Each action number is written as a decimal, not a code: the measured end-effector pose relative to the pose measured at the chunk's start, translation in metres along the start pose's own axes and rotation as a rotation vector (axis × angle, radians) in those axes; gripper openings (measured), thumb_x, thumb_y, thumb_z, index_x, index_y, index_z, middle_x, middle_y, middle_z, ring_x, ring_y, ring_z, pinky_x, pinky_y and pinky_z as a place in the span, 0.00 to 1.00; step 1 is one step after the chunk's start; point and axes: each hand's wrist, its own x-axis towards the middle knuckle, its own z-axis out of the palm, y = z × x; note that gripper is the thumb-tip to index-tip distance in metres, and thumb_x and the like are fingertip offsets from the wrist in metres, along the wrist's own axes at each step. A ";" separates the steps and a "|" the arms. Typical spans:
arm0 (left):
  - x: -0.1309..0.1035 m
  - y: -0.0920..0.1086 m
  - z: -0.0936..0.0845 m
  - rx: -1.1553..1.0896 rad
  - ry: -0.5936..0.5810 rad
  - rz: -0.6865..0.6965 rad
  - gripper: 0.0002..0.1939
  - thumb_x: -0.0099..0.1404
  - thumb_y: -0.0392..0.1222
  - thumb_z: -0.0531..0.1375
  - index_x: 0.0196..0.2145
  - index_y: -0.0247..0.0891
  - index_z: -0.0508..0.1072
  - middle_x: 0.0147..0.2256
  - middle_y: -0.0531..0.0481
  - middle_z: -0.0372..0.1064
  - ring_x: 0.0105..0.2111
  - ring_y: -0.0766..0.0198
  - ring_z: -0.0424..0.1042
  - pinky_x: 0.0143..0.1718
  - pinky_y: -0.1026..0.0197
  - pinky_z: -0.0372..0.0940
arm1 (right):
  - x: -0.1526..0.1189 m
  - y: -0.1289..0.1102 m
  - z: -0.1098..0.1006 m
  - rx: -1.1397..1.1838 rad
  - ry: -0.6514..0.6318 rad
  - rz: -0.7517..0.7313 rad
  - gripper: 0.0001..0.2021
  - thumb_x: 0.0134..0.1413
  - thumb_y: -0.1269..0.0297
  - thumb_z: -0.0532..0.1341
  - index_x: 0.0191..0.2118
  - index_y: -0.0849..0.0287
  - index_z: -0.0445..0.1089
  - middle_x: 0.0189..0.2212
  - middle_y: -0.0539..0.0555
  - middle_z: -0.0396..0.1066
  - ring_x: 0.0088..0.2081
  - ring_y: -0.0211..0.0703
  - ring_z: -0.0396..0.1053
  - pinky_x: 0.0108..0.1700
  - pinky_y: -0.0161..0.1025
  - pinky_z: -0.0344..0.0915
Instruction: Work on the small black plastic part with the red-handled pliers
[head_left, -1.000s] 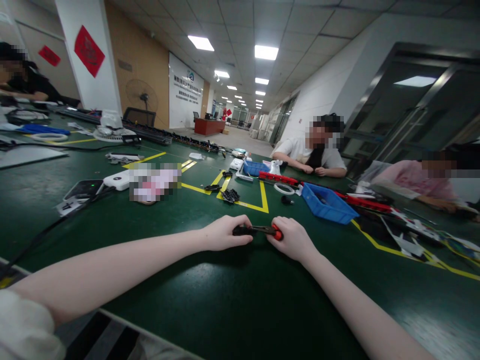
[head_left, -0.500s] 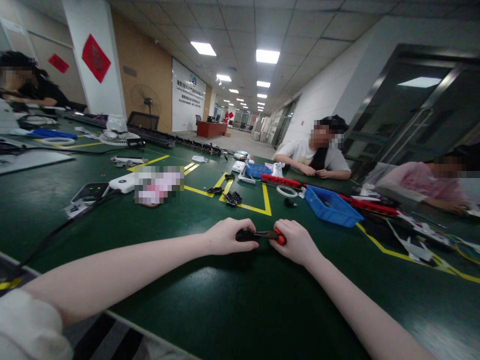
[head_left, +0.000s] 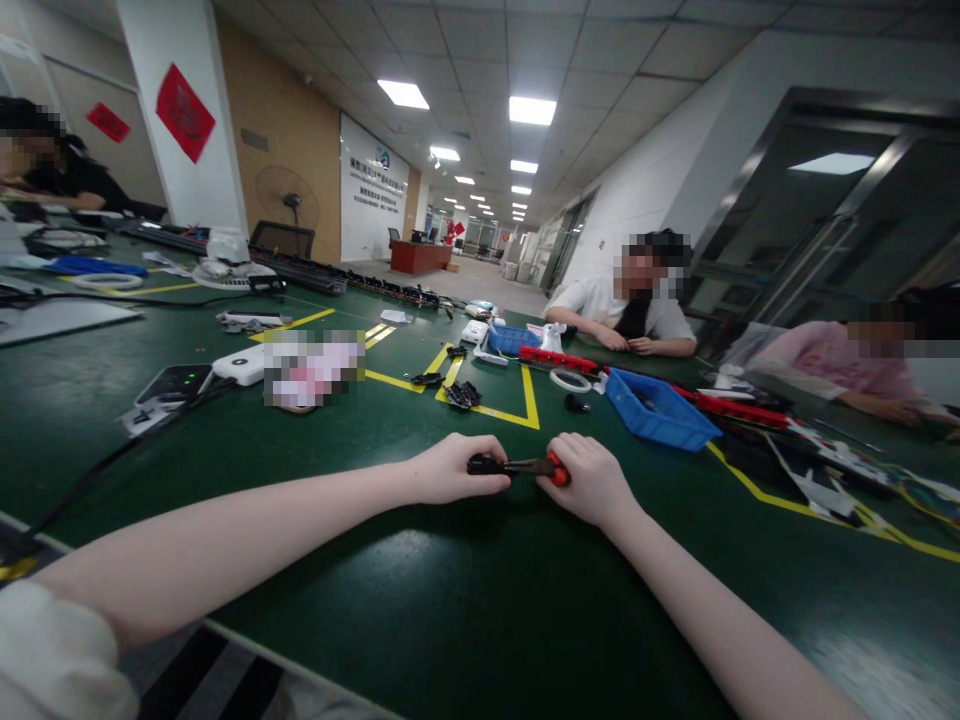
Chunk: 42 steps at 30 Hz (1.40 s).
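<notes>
My left hand (head_left: 459, 468) is closed around a small black part (head_left: 486, 465), its exact kind hidden by the fingers. Opposite it, my right hand (head_left: 589, 478) wraps round the red handles of a pair of pliers (head_left: 534, 466). The jaws point left and meet the edge of the black part; whether they grip it I cannot tell. Both hands are just above the green table (head_left: 420, 590). Beyond them lies a small pile of black parts (head_left: 462, 396), with another black piece (head_left: 428, 379) to its left.
A blue bin (head_left: 660, 410) stands to the right, near a white ring (head_left: 571, 381) and a red strip (head_left: 559, 360). To the left lie a phone (head_left: 315, 372), a white device (head_left: 240, 366) and a black cable (head_left: 97, 462). Co-workers sit across the table and at far left.
The view has shifted very slightly. Both hands keep the same hold on the black part and the pliers, with hardly any movement.
</notes>
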 end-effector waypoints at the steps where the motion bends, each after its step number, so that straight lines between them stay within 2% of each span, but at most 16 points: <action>1: 0.000 0.000 0.000 0.001 -0.002 -0.007 0.14 0.63 0.48 0.59 0.40 0.36 0.70 0.30 0.54 0.67 0.29 0.67 0.66 0.31 0.66 0.60 | 0.000 0.000 0.000 0.000 0.000 0.001 0.06 0.48 0.62 0.59 0.28 0.56 0.60 0.28 0.53 0.66 0.30 0.44 0.61 0.34 0.40 0.53; 8: -0.001 0.002 0.001 0.066 0.027 0.008 0.15 0.61 0.48 0.61 0.43 0.38 0.68 0.35 0.52 0.70 0.33 0.64 0.70 0.33 0.65 0.62 | -0.001 0.000 0.000 0.052 -0.023 0.006 0.06 0.49 0.62 0.58 0.28 0.56 0.60 0.27 0.53 0.65 0.29 0.42 0.60 0.33 0.39 0.53; 18: -0.001 0.006 0.005 0.310 0.109 -0.089 0.17 0.61 0.49 0.60 0.46 0.44 0.65 0.39 0.53 0.73 0.36 0.59 0.74 0.34 0.62 0.63 | 0.001 0.001 0.003 0.089 -0.030 0.061 0.07 0.49 0.61 0.58 0.27 0.55 0.57 0.25 0.51 0.63 0.28 0.42 0.60 0.31 0.38 0.54; 22: -0.002 0.007 0.003 0.299 0.084 -0.078 0.16 0.61 0.50 0.60 0.45 0.44 0.65 0.37 0.53 0.73 0.35 0.59 0.73 0.34 0.63 0.63 | 0.001 0.000 0.001 0.130 -0.052 0.075 0.07 0.48 0.61 0.58 0.27 0.55 0.57 0.26 0.51 0.63 0.29 0.42 0.61 0.31 0.37 0.55; 28: -0.002 0.004 0.003 0.280 0.084 -0.057 0.16 0.62 0.53 0.59 0.44 0.44 0.66 0.37 0.53 0.73 0.34 0.60 0.73 0.34 0.63 0.62 | 0.001 -0.002 -0.003 0.208 -0.041 0.106 0.09 0.48 0.61 0.59 0.35 0.56 0.61 0.34 0.53 0.65 0.31 0.42 0.62 0.33 0.38 0.58; 34: -0.002 0.005 0.002 0.267 0.082 -0.070 0.18 0.63 0.56 0.58 0.44 0.44 0.65 0.34 0.54 0.71 0.30 0.63 0.71 0.30 0.65 0.59 | 0.002 0.000 0.000 0.155 -0.063 0.091 0.07 0.48 0.61 0.59 0.28 0.55 0.60 0.26 0.51 0.63 0.31 0.44 0.61 0.34 0.39 0.55; 42: -0.002 0.006 0.003 0.268 0.063 -0.089 0.18 0.61 0.56 0.59 0.43 0.44 0.67 0.36 0.54 0.73 0.32 0.62 0.72 0.31 0.64 0.60 | 0.002 0.001 0.002 0.149 -0.073 0.095 0.07 0.47 0.61 0.59 0.28 0.56 0.59 0.26 0.51 0.63 0.30 0.43 0.61 0.33 0.38 0.54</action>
